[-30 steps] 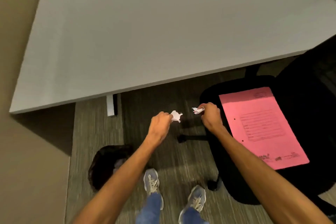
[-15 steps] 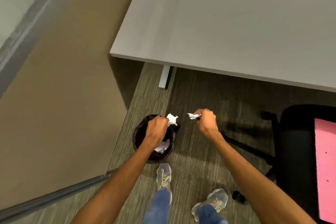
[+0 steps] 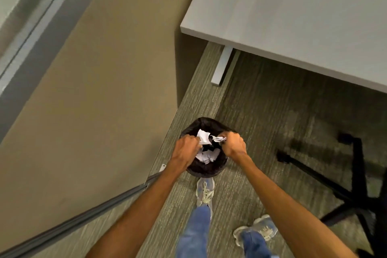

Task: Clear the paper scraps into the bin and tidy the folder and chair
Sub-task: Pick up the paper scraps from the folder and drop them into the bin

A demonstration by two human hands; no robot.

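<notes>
A small black-lined bin (image 3: 206, 124) stands on the carpet by the wall, with white paper scraps (image 3: 206, 156) inside it. Both hands hover directly over its mouth. My left hand (image 3: 186, 148) pinches a white paper scrap (image 3: 203, 136). My right hand (image 3: 233, 145) pinches a smaller crumpled scrap (image 3: 218, 138). The two scraps nearly touch above the bin. The chair's black wheeled base (image 3: 354, 195) shows at the right; its seat and the pink folder are out of view.
A grey desk (image 3: 293, 12) fills the upper right, with its white leg (image 3: 222, 65) on the carpet behind the bin. A tan wall (image 3: 94, 90) runs along the left. My two shoes (image 3: 205, 190) stand just in front of the bin.
I turned left from the chair towards the bin. Both hands carried their scraps from beside the chair to above the bin. The folder and the seat left the view.
</notes>
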